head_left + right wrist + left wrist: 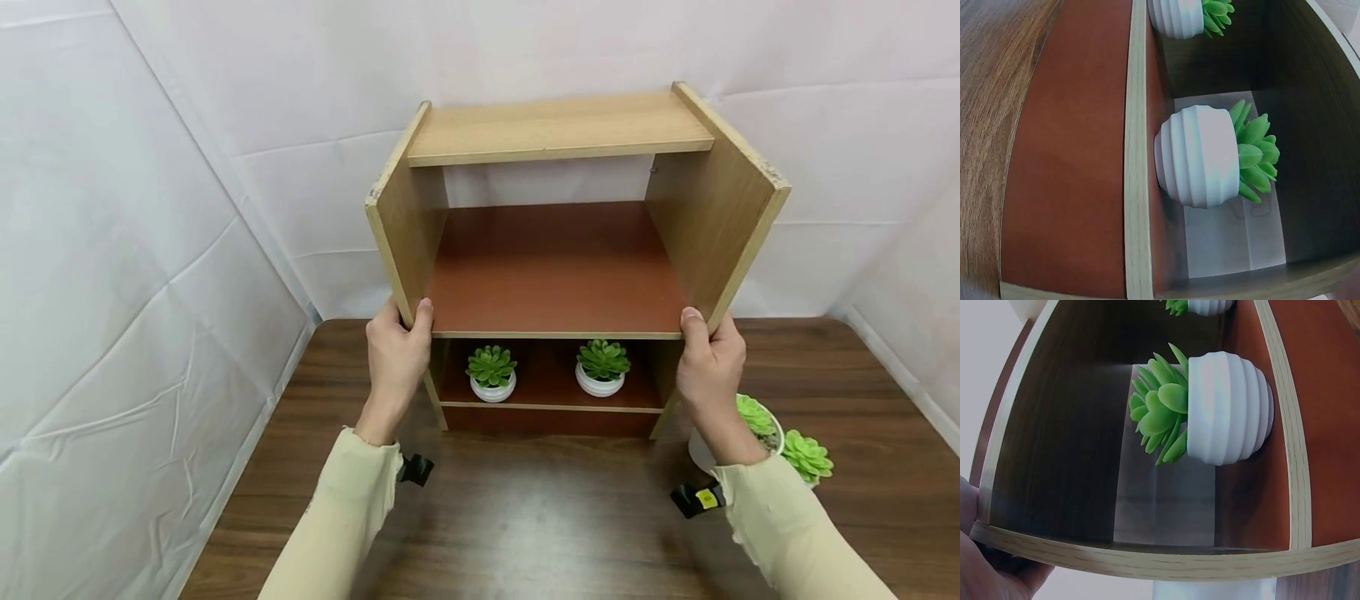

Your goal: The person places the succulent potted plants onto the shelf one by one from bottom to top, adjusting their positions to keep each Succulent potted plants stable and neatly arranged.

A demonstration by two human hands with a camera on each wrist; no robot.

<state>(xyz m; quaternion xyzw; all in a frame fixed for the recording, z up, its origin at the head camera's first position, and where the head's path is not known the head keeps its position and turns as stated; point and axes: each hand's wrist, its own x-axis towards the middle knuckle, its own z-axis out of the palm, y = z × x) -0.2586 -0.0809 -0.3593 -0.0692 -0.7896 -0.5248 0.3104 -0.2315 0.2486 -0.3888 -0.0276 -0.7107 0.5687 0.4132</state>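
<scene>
A small wooden shelf unit (558, 267) with reddish-brown boards stands on the dark table against the back. My left hand (400, 346) grips its left side panel at the height of the middle board, thumb on the front edge. On the other side my right hand (710, 360) holds the right panel at about the same height. Two succulents in white ribbed pots, a left one (491, 373) and a right one (602, 367), sit on the lower board between the hands. The left wrist view shows one potted succulent (1229, 409) close up; so does the right wrist view, another potted succulent (1200, 156).
Beside my right forearm, partly behind it, are a larger white pot with a green succulent (756, 417) and another green succulent (807, 457). The dark wooden table (525, 517) extends in front. White cloth walls (150, 208) enclose the left, back and right.
</scene>
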